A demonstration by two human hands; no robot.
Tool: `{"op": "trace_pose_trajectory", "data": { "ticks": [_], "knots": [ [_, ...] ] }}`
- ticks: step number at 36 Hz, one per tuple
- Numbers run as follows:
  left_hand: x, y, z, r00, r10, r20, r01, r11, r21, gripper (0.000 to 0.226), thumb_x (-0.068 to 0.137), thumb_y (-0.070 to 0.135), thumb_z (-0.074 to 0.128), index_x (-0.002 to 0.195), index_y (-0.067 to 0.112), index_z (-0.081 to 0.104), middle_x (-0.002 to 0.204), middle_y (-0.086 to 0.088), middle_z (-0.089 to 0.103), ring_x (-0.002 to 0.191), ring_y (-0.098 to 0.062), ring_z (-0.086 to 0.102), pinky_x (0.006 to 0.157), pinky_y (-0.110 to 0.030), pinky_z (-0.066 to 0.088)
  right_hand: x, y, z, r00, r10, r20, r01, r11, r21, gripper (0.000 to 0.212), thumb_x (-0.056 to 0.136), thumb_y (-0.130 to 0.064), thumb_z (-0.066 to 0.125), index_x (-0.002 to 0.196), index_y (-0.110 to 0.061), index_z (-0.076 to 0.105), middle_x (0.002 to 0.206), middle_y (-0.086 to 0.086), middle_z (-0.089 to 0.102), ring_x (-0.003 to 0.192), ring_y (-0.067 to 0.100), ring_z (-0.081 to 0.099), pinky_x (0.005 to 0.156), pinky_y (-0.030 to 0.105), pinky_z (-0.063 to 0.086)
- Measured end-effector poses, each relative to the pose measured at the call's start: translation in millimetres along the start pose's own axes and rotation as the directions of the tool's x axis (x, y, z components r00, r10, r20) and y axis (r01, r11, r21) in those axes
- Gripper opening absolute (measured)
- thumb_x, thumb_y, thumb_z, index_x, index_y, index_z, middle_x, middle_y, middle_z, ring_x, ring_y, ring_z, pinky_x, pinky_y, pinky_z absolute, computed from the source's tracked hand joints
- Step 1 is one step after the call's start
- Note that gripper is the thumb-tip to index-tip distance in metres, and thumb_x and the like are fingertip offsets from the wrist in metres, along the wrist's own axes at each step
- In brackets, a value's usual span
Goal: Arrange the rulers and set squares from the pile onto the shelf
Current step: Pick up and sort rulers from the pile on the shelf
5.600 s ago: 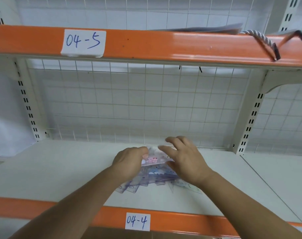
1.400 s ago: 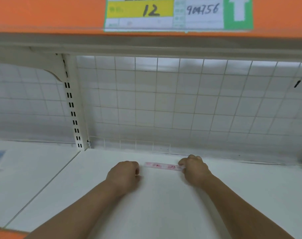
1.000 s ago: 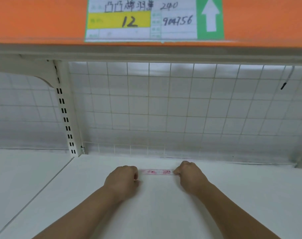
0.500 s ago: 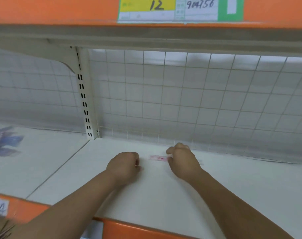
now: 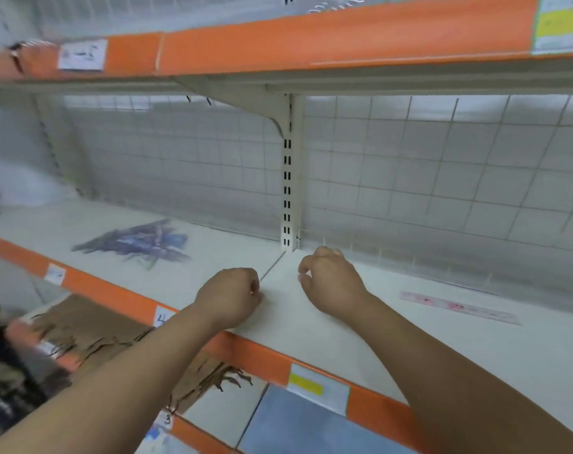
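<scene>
Whereas half a second ago the pink ruler (image 5: 458,308) was pinched at its ends between both hands, it now lies flat and alone on the white shelf (image 5: 311,326) at the right of the frame, near the wire grid back (image 5: 442,165), with neither hand touching it. The left hand (image 5: 227,298), at centre frame, has its fingers (image 5: 250,286) curled into a fist with nothing visible in them. The right hand (image 5: 327,280) just beside it is curled too, thumb close to forefinger, and looks empty. Both have swung left to the seam below the upright post (image 5: 290,178). The pile (image 5: 137,242) of bluish rulers and set squares now shows at centre left, well apart from the hands. One ruler seems placed, and the person is probably heading back for the next piece, with most of the pile still to move.
</scene>
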State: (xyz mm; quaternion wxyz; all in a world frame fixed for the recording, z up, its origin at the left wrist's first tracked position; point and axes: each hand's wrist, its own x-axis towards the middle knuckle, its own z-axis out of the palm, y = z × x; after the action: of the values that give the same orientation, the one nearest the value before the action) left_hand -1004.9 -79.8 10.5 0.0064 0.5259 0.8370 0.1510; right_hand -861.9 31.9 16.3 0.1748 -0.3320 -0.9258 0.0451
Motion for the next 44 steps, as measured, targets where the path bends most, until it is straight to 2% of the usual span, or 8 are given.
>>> {"op": "trace_pose_trajectory", "data": {
  "ticks": [6,12,16,27,32,37,42,44],
  "knots": [
    [-27.6,-96.5,-39.8,0.999,-0.046,-0.019,0.047,0.998,0.04,0.016,0.093,0.028,0.055,0.102,0.016,0.062,0.107,-0.003,0.065,0.103,-0.021,0.057,0.076,-0.026,0.041,28.2,-95.5,30.2,1.0,-0.017,0.019,0.016,1.0,0.017,0.028,0.097,-0.024,0.041,0.109,-0.011,0.062,0.112,0.009,0.057,0.108,0.029,0.053,0.084,0.035,0.047],
    [-53.4,-189.8,-75.3,0.993,-0.1,-0.059,0.103,0.993,0.054,0.015,0.092,0.032,0.056,0.095,0.018,0.062,0.104,-0.001,0.064,0.098,-0.021,0.058,0.079,-0.028,0.046,48.3,-178.5,63.5,0.999,0.023,0.036,-0.024,0.999,0.038,0.024,0.095,-0.024,0.042,0.098,-0.013,0.063,0.107,0.007,0.064,0.097,0.028,0.058,0.067,0.026,0.036],
    [-61.8,-238.0,-90.3,0.99,-0.13,-0.049,0.132,0.99,0.046,0.013,0.093,0.031,0.055,0.09,0.019,0.058,0.099,0.001,0.062,0.088,-0.017,0.054,0.073,-0.027,0.044,57.5,-219.1,79.4,0.998,0.036,0.055,-0.038,0.999,0.034,0.021,0.093,-0.019,0.042,0.085,-0.012,0.06,0.093,0.005,0.064,0.084,0.025,0.057,0.058,0.025,0.033],
    [-40.8,-320.7,-103.4,0.985,-0.155,-0.074,0.153,0.988,-0.034,0.013,0.093,0.033,0.055,0.086,0.021,0.056,0.091,0.003,0.061,0.083,-0.016,0.055,0.07,-0.027,0.044,113.6,-287.1,100.5,0.998,-0.002,0.056,0.004,1.0,-0.027,0.017,0.093,-0.022,0.042,0.082,-0.018,0.054,0.097,0.004,0.065,0.081,0.022,0.053,0.064,0.026,0.036],
    [-13.5,-354.1,-102.7,0.983,-0.161,-0.089,0.157,0.986,-0.049,0.015,0.093,0.036,0.054,0.086,0.023,0.056,0.084,0.008,0.055,0.081,-0.014,0.051,0.065,-0.026,0.037,158.9,-299.2,116.3,0.998,0.007,0.065,-0.002,0.997,-0.071,0.021,0.093,-0.017,0.043,0.098,-0.013,0.062,0.102,0.005,0.066,0.093,0.025,0.059,0.065,0.026,0.036],
    [29.1,-378.4,-108.8,0.985,-0.156,-0.074,0.155,0.988,-0.026,0.012,0.093,0.027,0.053,0.094,0.018,0.062,0.095,0.001,0.062,0.091,-0.018,0.057,0.069,-0.024,0.04,209.5,-309.0,134.7,0.996,0.026,0.082,-0.018,0.995,-0.101,0.022,0.093,-0.013,0.044,0.104,-0.013,0.063,0.107,0.004,0.066,0.101,0.023,0.06,0.07,0.024,0.034],
    [73.6,-399.3,-112.0,0.986,-0.149,-0.069,0.147,0.988,-0.039,0.016,0.094,0.031,0.052,0.091,0.018,0.06,0.089,0.001,0.061,0.078,-0.016,0.051,0.065,-0.024,0.037,251.0,-311.6,148.9,0.989,0.073,0.125,-0.061,0.993,-0.1,0.02,0.091,-0.017,0.048,0.104,-0.015,0.063,0.11,0.004,0.065,0.101,0.022,0.06,0.074,0.025,0.038],
    [88.3,-405.0,-109.9,0.988,-0.146,-0.042,0.144,0.989,-0.042,0.018,0.093,0.032,0.053,0.093,0.016,0.061,0.094,-0.001,0.063,0.08,-0.017,0.051,0.066,-0.024,0.038,260.7,-310.5,150.4,0.986,0.078,0.144,-0.064,0.993,-0.104,0.019,0.091,-0.02,0.05,0.103,-0.013,0.063,0.11,0.004,0.064,0.094,0.022,0.057,0.072,0.025,0.037]
  ]
}}
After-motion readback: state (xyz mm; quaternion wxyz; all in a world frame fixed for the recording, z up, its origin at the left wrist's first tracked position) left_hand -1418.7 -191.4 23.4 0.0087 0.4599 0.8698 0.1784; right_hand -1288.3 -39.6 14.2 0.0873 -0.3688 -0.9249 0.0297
